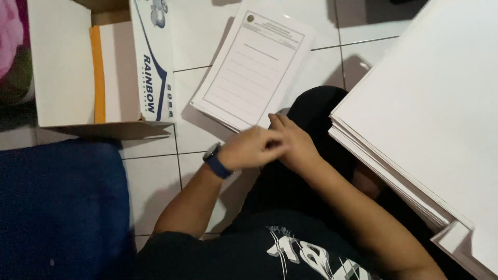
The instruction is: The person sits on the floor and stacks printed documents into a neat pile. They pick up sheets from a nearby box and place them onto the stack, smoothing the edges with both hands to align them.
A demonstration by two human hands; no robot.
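Hands met at the near edge of the lined forms on the floor.
My left hand (249,149) overlapped my right hand (292,145), fingers curled; grip undeterminable through blur. The form stack (251,70) lay on the tiled floor (155,176), beside the open box (104,67).

Light is falling from above onto the white floor (155,171), and the room is looking fairly dim. The box (62,62) is casting a soft shadow along its near edge, and the lined sheets (249,72) are throwing one to their right. My left hand (249,148) is smearing with motion blur against my right hand (295,148). The paper stack (430,109) is glaring pale. My dark clothes are losing detail.
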